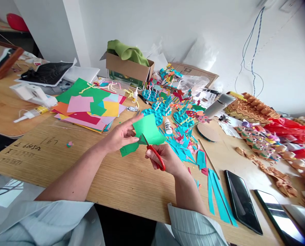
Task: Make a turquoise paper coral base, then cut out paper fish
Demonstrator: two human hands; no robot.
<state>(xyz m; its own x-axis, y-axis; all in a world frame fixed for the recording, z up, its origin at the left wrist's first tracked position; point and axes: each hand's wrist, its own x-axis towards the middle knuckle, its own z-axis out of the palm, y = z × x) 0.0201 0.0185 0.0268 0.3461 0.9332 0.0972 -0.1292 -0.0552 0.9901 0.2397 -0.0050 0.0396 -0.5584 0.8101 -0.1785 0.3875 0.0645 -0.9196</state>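
Note:
A piece of green paper (pixel 150 127) is pinched by my left hand (pixel 122 136) at its left edge, thumb on top. My right hand (pixel 166 159) is wrapped round the red handles of a pair of scissors (pixel 156 155). The blades reach up and left onto the green paper, near my left thumb. Below my left hand is a smaller green paper piece (pixel 129 149) with a dark mark on it; whether it is joined to the larger sheet I cannot tell. A small white glue bottle (pixel 168 126) stands just beyond the paper.
Coloured paper sheets (pixel 82 104) are stacked at the left. Turquoise scraps (pixel 180 147) and strips (pixel 219 196) lie at the right, near a black phone (pixel 242 201). Behind are blue paper crafts (pixel 162 106) and a cardboard box (pixel 129 70) holding green cloth.

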